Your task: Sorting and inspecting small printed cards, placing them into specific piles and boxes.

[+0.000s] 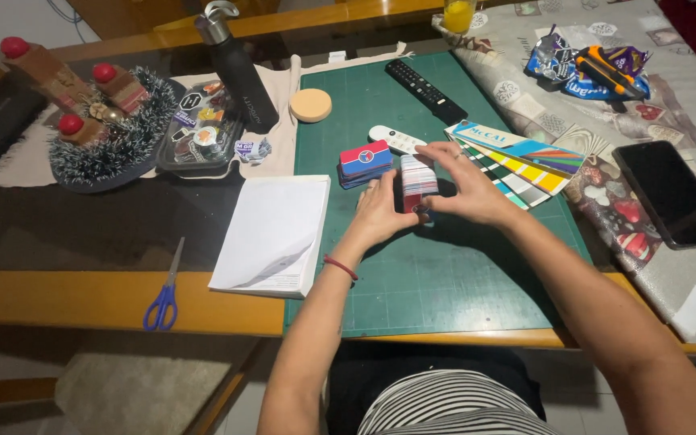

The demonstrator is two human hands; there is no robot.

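Both hands on a stack of colour cards, on the green cutting mat.

I see my left hand (380, 211) and right hand (467, 189) pinching the card stack (418, 182) from either side, upright on the cutting mat (445, 274). A card box (365, 161) lies just left; fanned colour swatches (517, 161) spread right; a notepad (271, 234) rests on the bench (82, 298).
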